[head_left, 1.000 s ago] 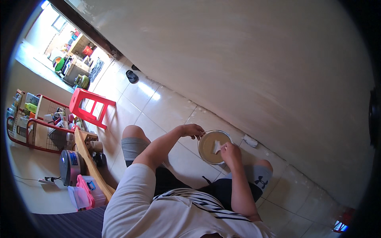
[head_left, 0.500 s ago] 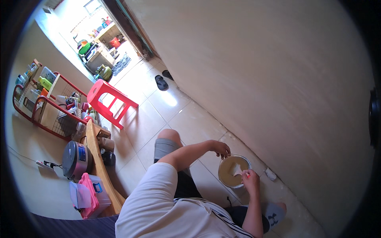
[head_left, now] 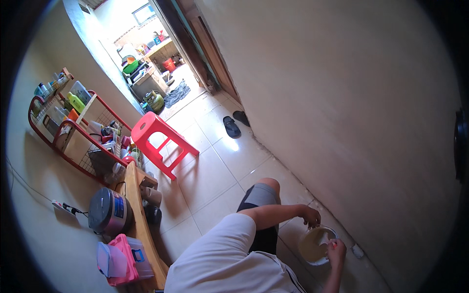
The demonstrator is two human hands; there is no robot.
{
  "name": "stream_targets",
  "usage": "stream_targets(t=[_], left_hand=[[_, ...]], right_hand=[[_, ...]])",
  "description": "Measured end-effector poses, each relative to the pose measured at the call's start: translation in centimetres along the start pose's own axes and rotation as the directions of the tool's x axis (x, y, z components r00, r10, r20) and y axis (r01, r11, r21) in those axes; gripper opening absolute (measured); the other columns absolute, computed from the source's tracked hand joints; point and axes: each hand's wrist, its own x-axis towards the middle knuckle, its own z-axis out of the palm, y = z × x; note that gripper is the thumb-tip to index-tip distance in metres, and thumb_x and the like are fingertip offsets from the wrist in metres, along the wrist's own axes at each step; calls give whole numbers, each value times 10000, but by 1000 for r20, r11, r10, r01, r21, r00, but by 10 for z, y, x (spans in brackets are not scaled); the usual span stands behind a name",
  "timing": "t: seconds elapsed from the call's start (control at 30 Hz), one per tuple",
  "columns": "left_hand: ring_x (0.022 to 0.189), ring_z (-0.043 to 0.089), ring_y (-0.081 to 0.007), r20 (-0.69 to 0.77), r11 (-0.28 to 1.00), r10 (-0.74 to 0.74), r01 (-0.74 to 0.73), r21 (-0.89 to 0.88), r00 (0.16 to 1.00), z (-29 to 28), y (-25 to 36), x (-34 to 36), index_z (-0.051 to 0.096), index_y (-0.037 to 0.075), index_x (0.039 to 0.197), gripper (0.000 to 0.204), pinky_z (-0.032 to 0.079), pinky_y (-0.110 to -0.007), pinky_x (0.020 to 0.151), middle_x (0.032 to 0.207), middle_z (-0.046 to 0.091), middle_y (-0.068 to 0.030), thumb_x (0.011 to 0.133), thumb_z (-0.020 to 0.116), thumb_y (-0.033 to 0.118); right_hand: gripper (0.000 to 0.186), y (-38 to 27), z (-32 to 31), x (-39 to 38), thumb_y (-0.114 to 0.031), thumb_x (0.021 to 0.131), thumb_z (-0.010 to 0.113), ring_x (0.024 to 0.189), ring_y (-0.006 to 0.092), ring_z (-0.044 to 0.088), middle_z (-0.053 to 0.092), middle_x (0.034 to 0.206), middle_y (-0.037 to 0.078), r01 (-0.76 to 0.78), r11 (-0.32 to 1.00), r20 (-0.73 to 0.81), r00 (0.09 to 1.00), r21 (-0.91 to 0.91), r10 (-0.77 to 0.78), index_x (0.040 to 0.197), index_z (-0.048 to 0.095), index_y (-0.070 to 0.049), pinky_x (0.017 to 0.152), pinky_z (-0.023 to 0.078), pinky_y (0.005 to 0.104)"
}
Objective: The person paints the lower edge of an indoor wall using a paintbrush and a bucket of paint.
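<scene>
A round bucket (head_left: 302, 256) with a pale rim stands on the tiles at the lower right, holding a beige, smooth-looking mixture (head_left: 310, 245). My left hand (head_left: 310, 215) has its fingers curled at the far rim. Above the near right side of the bucket, my right hand (head_left: 336, 251) is closed around a white tool (head_left: 324, 238) with a broad end, which reaches into the mixture. The fingers hide most of its handle, so its exact kind cannot be made out.
A bare wall (head_left: 342, 122) runs close along the right. Ahead stands a red plastic stool (head_left: 159, 139), with black sandals (head_left: 231, 127) beyond it. On the left, a wooden bench (head_left: 141, 219) bears a rice cooker (head_left: 110, 210) and pink-lidded box (head_left: 124, 259), near a red-framed rack (head_left: 73, 127).
The view has swung, so the room, the bucket and both hands appear farther right and lower. Both hands stay at the bucket, and the white tool sits more upright in the mixture.
</scene>
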Motion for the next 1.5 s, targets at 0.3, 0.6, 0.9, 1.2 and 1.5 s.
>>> stream_targets(t=[0.3,0.6,0.9,1.2,1.5], left_hand=[[799,659,-172,-128,983,173,-180,-46,977,12,-59,12,621,9,1133,346,528,-320,660,929,674,-83,872,614,237],[797,642,-155,-73,993,102,-106,-53,992,-11,-1,-3,601,22,1189,386,521,-301,636,991,665,-79,923,569,300],[751,615,-143,89,991,69,-58,-122,994,-14,16,-7,612,-27,1145,340,511,-274,600,904,657,-73,911,594,218],[754,636,-158,173,997,18,-5,-78,985,-24,19,-11,615,-45,1108,313,522,-276,588,880,659,-92,898,611,186],[770,641,-164,266,990,71,-35,-138,961,-34,11,-9,578,-43,1164,370,525,-281,593,914,657,-102,917,615,230]], right_hand=[[192,-23,31,-18,-156,874,621,490,200,596,607,668,132,50,983,-189,978,-175,-84,911,612,32,430,479,347],[273,-53,10,-7,-261,892,635,502,172,566,599,613,107,-162,979,-277,953,-122,123,917,633,10,498,462,352],[295,-79,2,-17,-264,907,603,503,206,615,620,642,127,-424,896,-211,871,133,444,915,635,29,525,502,352],[296,-58,50,-10,-276,874,604,782,390,635,649,776,218,-408,905,-350,871,-121,346,776,642,1,708,496,459],[212,-33,80,-3,-215,860,612,710,356,643,659,811,198,-445,878,-349,862,-177,366,876,657,-8,684,506,425]])
